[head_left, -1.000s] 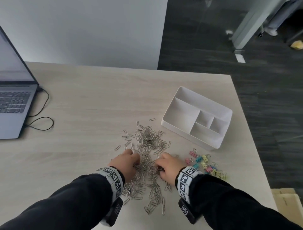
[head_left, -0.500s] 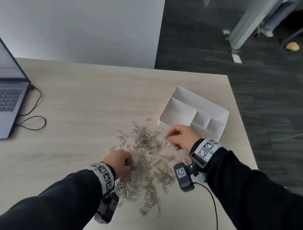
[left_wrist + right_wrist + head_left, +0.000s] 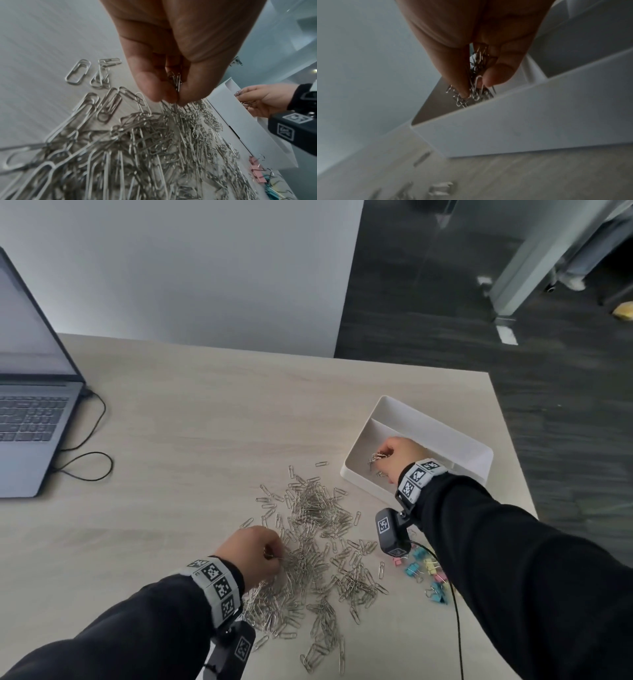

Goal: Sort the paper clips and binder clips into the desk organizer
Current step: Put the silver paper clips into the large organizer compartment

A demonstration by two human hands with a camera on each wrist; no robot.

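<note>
A heap of silver paper clips is spread over the middle of the wooden desk. My left hand pinches a few clips at the heap's left edge. A white desk organizer with several compartments stands at the right. My right hand hovers over its large left compartment and grips a bunch of paper clips; a few clips lie on that compartment's floor. Pastel binder clips lie near the right arm, partly hidden by it.
An open laptop with a black cable sits at the desk's far left. The desk's right edge runs just past the organizer, with dark floor beyond. A wall stands behind the desk.
My right hand lifted a bunch of paper clips from the heap and carried it right and away, to over the organizer. My left hand stayed at the heap, pinching clips.
</note>
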